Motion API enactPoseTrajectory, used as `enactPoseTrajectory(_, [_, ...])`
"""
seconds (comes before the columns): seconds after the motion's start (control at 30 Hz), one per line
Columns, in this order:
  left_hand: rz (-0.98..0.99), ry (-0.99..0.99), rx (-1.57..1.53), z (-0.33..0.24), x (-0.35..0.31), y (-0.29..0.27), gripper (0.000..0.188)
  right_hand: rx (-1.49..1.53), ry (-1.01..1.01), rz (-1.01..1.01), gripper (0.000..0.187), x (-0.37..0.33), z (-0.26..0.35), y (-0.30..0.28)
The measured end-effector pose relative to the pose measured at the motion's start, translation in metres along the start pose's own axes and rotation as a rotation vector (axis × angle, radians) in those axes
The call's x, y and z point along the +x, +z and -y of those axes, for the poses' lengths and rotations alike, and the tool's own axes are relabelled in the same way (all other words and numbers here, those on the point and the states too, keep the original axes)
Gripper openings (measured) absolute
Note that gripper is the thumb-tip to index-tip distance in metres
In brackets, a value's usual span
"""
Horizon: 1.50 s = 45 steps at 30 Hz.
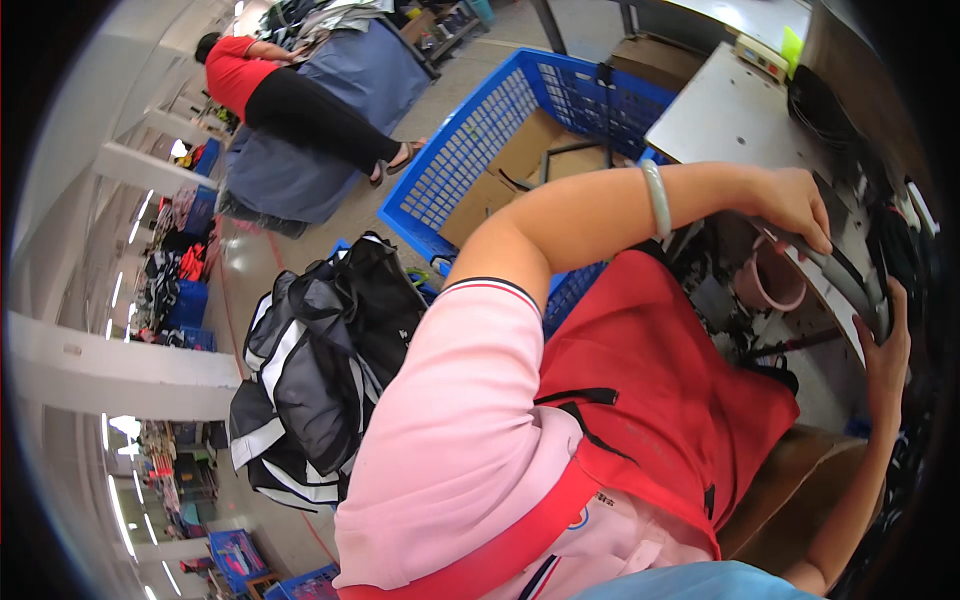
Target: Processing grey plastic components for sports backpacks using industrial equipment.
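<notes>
My left hand (pixel 797 208), with a pale bangle on its wrist, reaches across to the right edge of a light-coloured work table. Its fingers are curled down over one end of a black strip of material (pixel 848 284). Lower and further right, my right hand (pixel 886 335) grips the same black strip near its other end, the thumb against it. The strip runs bent between both hands; its exact kind cannot be made out. More dark material by the right rim partly hides what lies behind.
The light table top (pixel 715 112) carries a small device (pixel 760 57). Below hangs a pink bucket (pixel 768 280). A blue plastic crate (pixel 450 185) holds cardboard. Black and grey bags (pixel 320 375) are piled at left. A person in red (pixel 236 78) leans over a covered table.
</notes>
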<state>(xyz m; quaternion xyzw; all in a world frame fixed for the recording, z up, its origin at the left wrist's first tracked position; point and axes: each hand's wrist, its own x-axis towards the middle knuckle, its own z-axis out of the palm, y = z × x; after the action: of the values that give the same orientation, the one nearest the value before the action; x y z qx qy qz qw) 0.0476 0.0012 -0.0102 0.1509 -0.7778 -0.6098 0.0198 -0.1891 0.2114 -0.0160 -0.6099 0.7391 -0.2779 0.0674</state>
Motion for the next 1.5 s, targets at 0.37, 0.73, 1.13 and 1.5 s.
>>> enactPoseTrajectory(0.37, [-0.313, 0.143, 0.366, -0.006, 0.029, -0.001, 0.032, -0.289, -0.032, -0.099, 0.069, 0.031, -0.018, 0.004])
enactPoseTrajectory(0.73, [-0.344, 0.129, 0.323, 0.001, 0.059, -0.007, 0.031, -0.317, -0.014, -0.102, 0.070, 0.048, -0.032, 0.003])
enactPoseTrajectory(1.13, [-0.347, 0.148, 0.097, 0.009, 0.095, -0.032, 0.024, -0.331, -0.031, 0.004, 0.074, 0.074, -0.019, -0.015])
enactPoseTrajectory(1.5, [-0.332, 0.415, 0.697, 0.032, 0.081, 0.013, 0.033, -0.314, -0.499, 0.068, 0.043, -0.010, 0.060, 0.055])
